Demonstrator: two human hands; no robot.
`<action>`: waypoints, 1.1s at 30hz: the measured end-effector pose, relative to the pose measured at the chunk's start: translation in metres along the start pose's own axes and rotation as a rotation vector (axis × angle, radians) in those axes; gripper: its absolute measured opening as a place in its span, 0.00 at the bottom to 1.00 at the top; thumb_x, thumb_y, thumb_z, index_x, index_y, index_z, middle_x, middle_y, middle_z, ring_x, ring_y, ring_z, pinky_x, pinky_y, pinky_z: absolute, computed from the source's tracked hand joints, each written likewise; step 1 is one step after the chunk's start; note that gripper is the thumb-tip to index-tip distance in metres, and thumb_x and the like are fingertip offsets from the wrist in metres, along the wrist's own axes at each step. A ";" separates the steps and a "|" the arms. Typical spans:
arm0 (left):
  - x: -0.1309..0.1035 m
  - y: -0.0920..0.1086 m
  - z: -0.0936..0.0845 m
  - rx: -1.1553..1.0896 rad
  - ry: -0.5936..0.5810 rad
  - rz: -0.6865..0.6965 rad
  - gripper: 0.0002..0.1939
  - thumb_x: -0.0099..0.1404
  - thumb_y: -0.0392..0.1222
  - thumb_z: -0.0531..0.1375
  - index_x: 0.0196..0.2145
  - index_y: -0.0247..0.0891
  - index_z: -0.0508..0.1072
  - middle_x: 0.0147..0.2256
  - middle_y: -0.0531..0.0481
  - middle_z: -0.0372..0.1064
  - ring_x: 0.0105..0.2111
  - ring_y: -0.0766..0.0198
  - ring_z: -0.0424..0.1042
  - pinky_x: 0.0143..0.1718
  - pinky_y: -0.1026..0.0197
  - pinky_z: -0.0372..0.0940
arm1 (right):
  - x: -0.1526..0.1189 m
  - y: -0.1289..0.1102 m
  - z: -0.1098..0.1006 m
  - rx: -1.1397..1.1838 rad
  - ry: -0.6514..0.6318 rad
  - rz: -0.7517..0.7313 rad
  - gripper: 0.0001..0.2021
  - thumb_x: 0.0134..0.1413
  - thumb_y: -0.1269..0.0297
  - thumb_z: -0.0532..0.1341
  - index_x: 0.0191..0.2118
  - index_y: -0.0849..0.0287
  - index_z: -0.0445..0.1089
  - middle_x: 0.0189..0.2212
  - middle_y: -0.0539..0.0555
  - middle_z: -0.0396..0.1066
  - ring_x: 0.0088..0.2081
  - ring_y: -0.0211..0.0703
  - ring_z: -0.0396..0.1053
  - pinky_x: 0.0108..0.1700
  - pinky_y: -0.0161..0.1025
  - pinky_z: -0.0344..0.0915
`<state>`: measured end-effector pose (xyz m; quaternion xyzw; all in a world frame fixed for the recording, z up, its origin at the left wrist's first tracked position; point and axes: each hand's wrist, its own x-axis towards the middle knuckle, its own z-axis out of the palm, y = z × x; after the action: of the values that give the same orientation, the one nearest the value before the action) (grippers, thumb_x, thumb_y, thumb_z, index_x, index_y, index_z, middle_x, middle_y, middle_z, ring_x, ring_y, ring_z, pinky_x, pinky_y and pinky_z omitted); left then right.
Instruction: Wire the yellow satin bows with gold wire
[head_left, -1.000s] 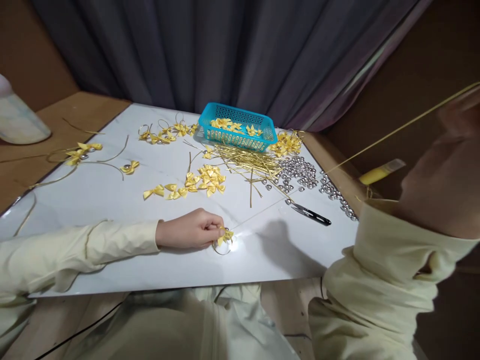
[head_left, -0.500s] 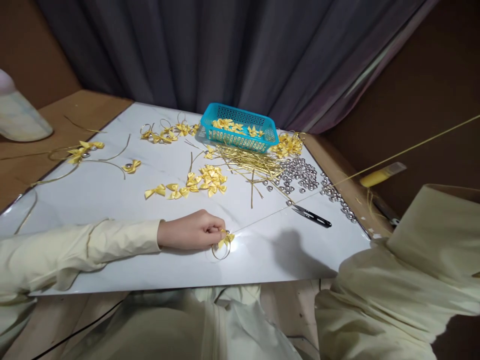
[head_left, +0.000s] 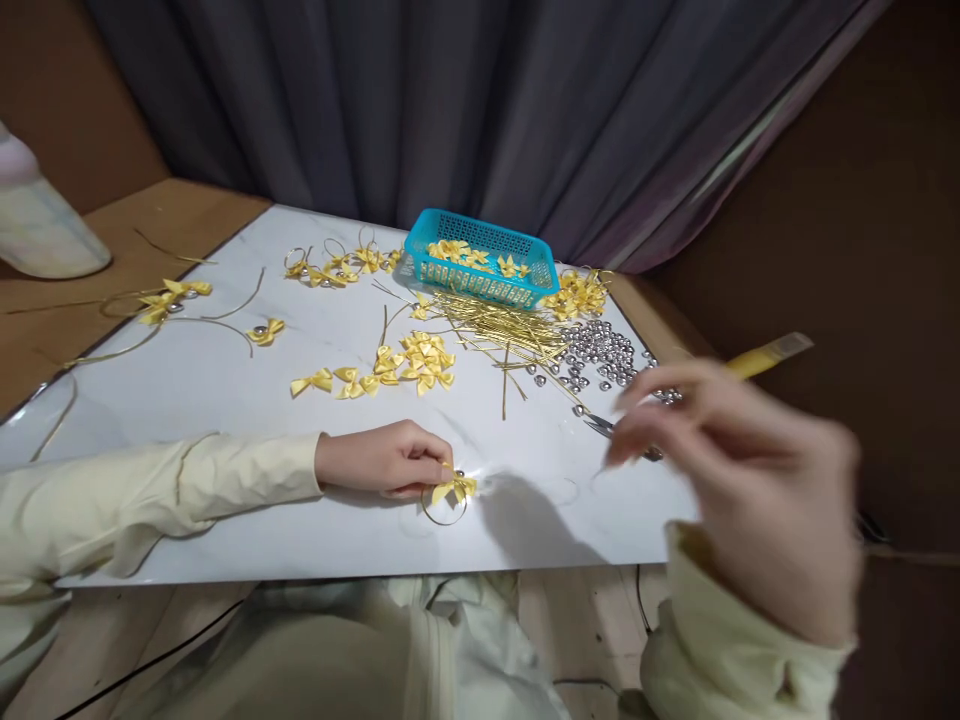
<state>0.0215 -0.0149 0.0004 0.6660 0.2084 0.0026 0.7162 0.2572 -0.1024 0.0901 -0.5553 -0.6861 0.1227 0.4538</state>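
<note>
My left hand (head_left: 401, 458) lies on the board with thumb and fingers pinched on a yellow ribbon bow (head_left: 455, 487). A silver bead shows at the top of this bow, and a gold cord loop (head_left: 445, 522) hangs on its near side. My right hand (head_left: 750, 470) is raised over the right side, blurred by motion, its fingers curled with index and thumb close together. Faint thread (head_left: 574, 490) curves over the board toward its fingertips, and they seem to pinch it. Behind those fingertips lie black-handled thread snips (head_left: 600, 426), partly hidden.
A blue basket (head_left: 480, 278) with yellow bows stands at the back. Before it lie gold cords (head_left: 499, 325), loose bows (head_left: 427, 360) and silver beads (head_left: 600, 350). Finished-looking bows with loops (head_left: 330, 272) sit behind left. A bottle (head_left: 45, 225) stands far left, and a yellow-handled tool (head_left: 772, 355) right.
My right hand has come into view from the right, moving in over the beads and snips. The thread stretched taut toward the upper right is now slack. My left hand keeps its pinch.
</note>
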 end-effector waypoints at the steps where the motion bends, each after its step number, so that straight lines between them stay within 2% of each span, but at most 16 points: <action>1: 0.000 0.000 0.000 0.009 -0.005 0.006 0.15 0.65 0.44 0.52 0.23 0.35 0.60 0.13 0.60 0.50 0.14 0.74 0.47 0.17 0.69 0.45 | -0.013 0.000 0.015 0.055 -0.178 0.019 0.14 0.55 0.71 0.59 0.19 0.60 0.67 0.30 0.52 0.67 0.33 0.39 0.67 0.32 0.35 0.61; 3: 0.000 -0.001 0.000 0.026 -0.023 0.013 0.15 0.64 0.45 0.53 0.23 0.35 0.61 0.13 0.60 0.50 0.14 0.74 0.47 0.17 0.69 0.45 | -0.033 0.001 0.044 0.111 -0.391 0.068 0.15 0.56 0.72 0.59 0.18 0.62 0.64 0.30 0.53 0.67 0.30 0.36 0.66 0.30 0.32 0.60; 5: 0.000 -0.001 0.001 0.044 -0.050 0.014 0.14 0.64 0.46 0.53 0.24 0.35 0.61 0.14 0.60 0.50 0.14 0.74 0.47 0.17 0.69 0.45 | -0.045 0.005 0.066 0.134 -0.504 0.112 0.15 0.56 0.71 0.59 0.19 0.63 0.62 0.32 0.53 0.67 0.26 0.32 0.64 0.26 0.30 0.57; 9: 0.000 -0.001 0.001 0.107 -0.074 0.022 0.14 0.63 0.46 0.53 0.25 0.34 0.62 0.14 0.60 0.50 0.15 0.74 0.48 0.16 0.69 0.45 | -0.050 0.012 0.082 0.122 -0.597 0.112 0.12 0.56 0.73 0.57 0.21 0.63 0.61 0.31 0.51 0.65 0.24 0.30 0.61 0.28 0.30 0.56; 15: 0.000 0.000 0.001 0.230 -0.043 0.065 0.13 0.62 0.44 0.52 0.24 0.34 0.63 0.15 0.59 0.51 0.16 0.73 0.50 0.17 0.69 0.46 | -0.043 0.013 0.078 0.136 -0.659 0.112 0.13 0.53 0.78 0.54 0.20 0.63 0.58 0.26 0.51 0.67 0.27 0.33 0.64 0.31 0.30 0.57; 20: 0.000 -0.001 0.000 0.310 -0.023 0.090 0.12 0.63 0.44 0.52 0.24 0.34 0.63 0.16 0.59 0.54 0.16 0.74 0.51 0.18 0.70 0.48 | -0.034 0.015 0.075 0.217 -0.732 0.170 0.12 0.53 0.77 0.54 0.20 0.63 0.59 0.26 0.51 0.69 0.27 0.34 0.64 0.31 0.30 0.57; 27: 0.000 -0.001 0.001 0.334 0.001 0.102 0.14 0.64 0.44 0.50 0.24 0.35 0.61 0.15 0.59 0.55 0.15 0.74 0.53 0.17 0.72 0.50 | -0.026 0.022 0.076 0.244 -0.766 0.174 0.14 0.54 0.73 0.55 0.18 0.64 0.59 0.23 0.51 0.69 0.25 0.32 0.62 0.28 0.29 0.56; 30: 0.001 -0.001 0.002 0.313 0.034 0.072 0.14 0.64 0.44 0.50 0.23 0.36 0.60 0.14 0.59 0.54 0.15 0.74 0.53 0.17 0.72 0.50 | -0.016 0.026 0.066 0.183 -0.709 0.191 0.15 0.54 0.72 0.56 0.17 0.64 0.62 0.21 0.51 0.68 0.23 0.31 0.61 0.26 0.28 0.55; 33: 0.002 0.000 0.002 0.269 0.066 0.039 0.14 0.64 0.43 0.51 0.22 0.36 0.59 0.14 0.59 0.53 0.15 0.74 0.52 0.17 0.71 0.49 | -0.001 0.025 0.039 0.097 -0.556 0.205 0.16 0.53 0.71 0.57 0.16 0.64 0.63 0.19 0.51 0.68 0.22 0.32 0.63 0.25 0.29 0.57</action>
<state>0.0237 -0.0164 0.0002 0.7596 0.2171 0.0105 0.6130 0.2437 -0.0817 0.0508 -0.5443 -0.7179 0.3478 0.2597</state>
